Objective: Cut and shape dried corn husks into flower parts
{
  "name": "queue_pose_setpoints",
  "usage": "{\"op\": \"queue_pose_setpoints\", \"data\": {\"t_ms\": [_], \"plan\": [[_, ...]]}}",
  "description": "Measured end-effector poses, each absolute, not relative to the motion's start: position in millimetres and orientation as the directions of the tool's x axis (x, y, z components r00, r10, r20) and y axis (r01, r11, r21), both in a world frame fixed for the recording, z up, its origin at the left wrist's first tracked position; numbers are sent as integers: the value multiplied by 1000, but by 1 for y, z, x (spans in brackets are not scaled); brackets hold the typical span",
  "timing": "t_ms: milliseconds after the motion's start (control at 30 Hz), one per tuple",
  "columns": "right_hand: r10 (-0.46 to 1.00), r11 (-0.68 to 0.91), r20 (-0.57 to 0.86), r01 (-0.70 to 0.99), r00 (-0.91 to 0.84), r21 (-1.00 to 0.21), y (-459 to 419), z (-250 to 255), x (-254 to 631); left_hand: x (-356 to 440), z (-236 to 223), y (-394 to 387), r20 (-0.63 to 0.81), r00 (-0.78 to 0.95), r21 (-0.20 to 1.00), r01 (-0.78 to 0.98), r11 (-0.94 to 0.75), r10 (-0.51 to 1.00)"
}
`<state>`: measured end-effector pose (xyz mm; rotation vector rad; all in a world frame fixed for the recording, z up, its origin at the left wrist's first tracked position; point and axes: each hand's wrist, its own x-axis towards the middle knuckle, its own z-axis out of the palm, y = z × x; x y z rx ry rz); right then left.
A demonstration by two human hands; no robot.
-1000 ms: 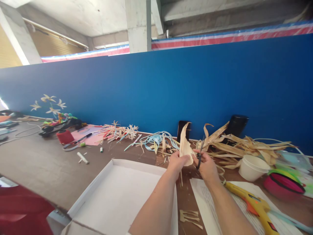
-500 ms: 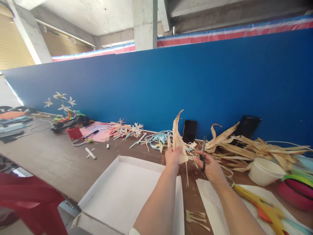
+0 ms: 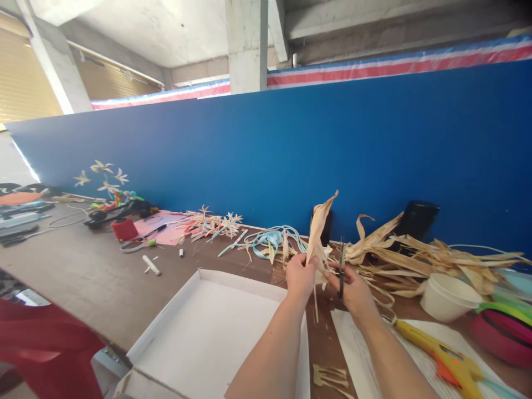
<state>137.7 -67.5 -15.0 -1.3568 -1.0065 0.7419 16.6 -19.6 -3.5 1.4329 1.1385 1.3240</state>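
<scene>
A pale dried corn husk point(image 3: 319, 224) stands upright in my left hand point(image 3: 300, 276), pinched between thumb and fingers. My right hand point(image 3: 356, 289) holds dark-handled scissors point(image 3: 341, 271) with the blades pointing up, and its fingertips are close to the husk's lower edge. Whether those fingertips touch the husk I cannot tell. A thin strip hangs below the husk. On the table under my hands lie small cut husk pieces point(image 3: 330, 377). To the right spreads a heap of dried husks point(image 3: 415, 256).
A shallow white box point(image 3: 208, 332) lies at front left. A yellow glue gun point(image 3: 443, 354) rests on printed paper point(image 3: 353, 343), near a white tub point(image 3: 449, 297). Husk flowers point(image 3: 228, 224) and blue ribbon point(image 3: 272, 241) lie at the back, before a blue panel point(image 3: 249, 160).
My left hand and the husk have moved right, so the husk now covers most of the phone behind. My right hand with the scissors has come closer to the husk.
</scene>
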Motion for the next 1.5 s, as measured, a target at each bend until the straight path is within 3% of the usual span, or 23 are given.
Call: {"op": "queue_pose_setpoints", "data": {"t_ms": [233,467,700,867,1067,1200,1300,1500], "plan": [[883,113,154,118,443,-987,-69,-12,136,23,-9,-21,166,147,983,55,-175,975],[889,111,156,128,430,-985,-63,-19,136,22,-10,-20,177,13,975,131,-177,984],[858,100,166,159,487,-982,-61,-25,145,20,-10,-15,102,142,995,6,-104,985],[871,78,173,219,459,-973,-62,-22,145,20,-8,-19,162,20,974,154,-163,987],[862,30,137,221,488,-975,-70,-14,136,13,-11,-13,145,-151,988,67,-137,978],[953,-71,-36,105,301,-992,-75,-10,124,2,-11,-5,128,-296,985,-69,-155,947],[985,-151,-138,130,103,-980,-77,-10,119,-3,-8,-3,149,-336,981,-67,-181,930],[987,-150,-158,218,-21,-964,-78,-8,117,-6,1,-8,189,-385,979,1,-204,903]]}}
